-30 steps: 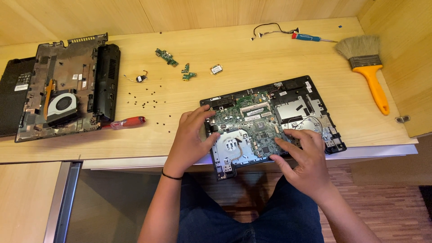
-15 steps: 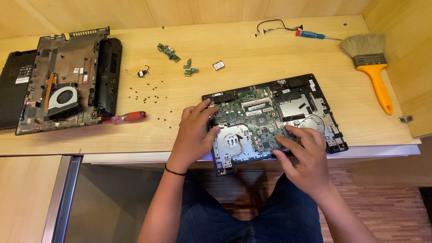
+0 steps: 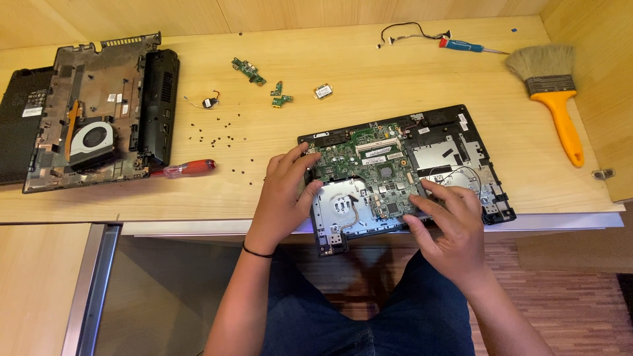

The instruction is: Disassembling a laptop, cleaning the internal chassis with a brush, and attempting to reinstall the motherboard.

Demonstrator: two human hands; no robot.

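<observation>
Opened laptop base point(image 3: 435, 158) on bench point(image 3: 369, 72) edge between both hands: left hand point(image 3: 285, 198) grips its left side, right hand point(image 3: 448, 221) fingers spread on its front edge.

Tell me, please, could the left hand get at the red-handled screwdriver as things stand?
Probably yes: the left hand rests on the green board's left edge, and only bare desk with tiny screws separates it from the red-handled screwdriver.

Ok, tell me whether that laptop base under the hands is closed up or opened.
Opened: the laptop base has no cover, and its green motherboard lies bare between the left hand and right hand.
</observation>
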